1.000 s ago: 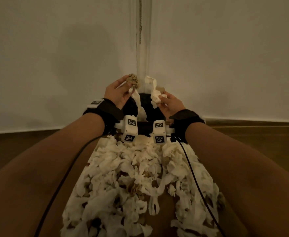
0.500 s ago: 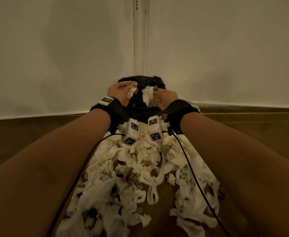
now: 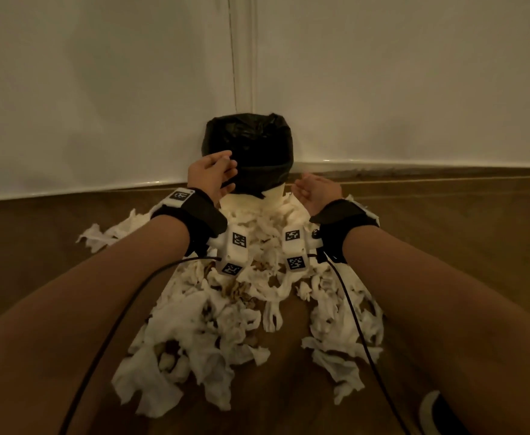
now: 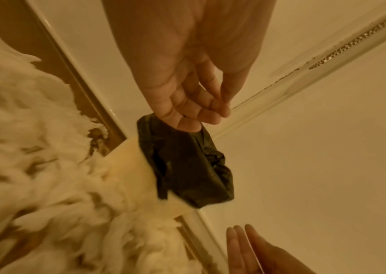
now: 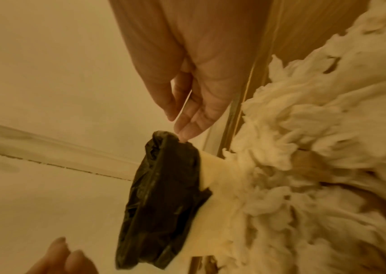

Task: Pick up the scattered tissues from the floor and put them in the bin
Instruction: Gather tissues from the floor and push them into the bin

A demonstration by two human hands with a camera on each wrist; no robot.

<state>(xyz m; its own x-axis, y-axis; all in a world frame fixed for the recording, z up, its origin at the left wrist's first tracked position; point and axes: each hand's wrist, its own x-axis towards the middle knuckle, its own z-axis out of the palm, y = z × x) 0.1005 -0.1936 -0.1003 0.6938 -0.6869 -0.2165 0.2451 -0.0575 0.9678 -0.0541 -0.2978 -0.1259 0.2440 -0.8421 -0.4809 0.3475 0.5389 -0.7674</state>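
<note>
Bin (image 3: 248, 158) standing upright in wall corner, long axis vertical, mouth facing up, black liner (image 3: 259, 175) folding over pale body. Tissues (image 3: 226, 309) lying heaped on wooden floor (image 3: 38, 240) before it, hiding bin's base. Left hand (image 3: 211, 174) hovering beside rim, fingers loose, gripping nothing. Right hand (image 3: 317, 189) hanging relaxed, empty. Bin's inside looking too dark to read.

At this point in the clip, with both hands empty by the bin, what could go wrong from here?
1. The bin is light-looking, and tissues are heaped against its base; the left hand close by its black liner could tip it.
2. The liner's loose rim could get pushed in, narrowing the opening.
3. Wrist cables trail over the pile and might drag tissues.
</note>
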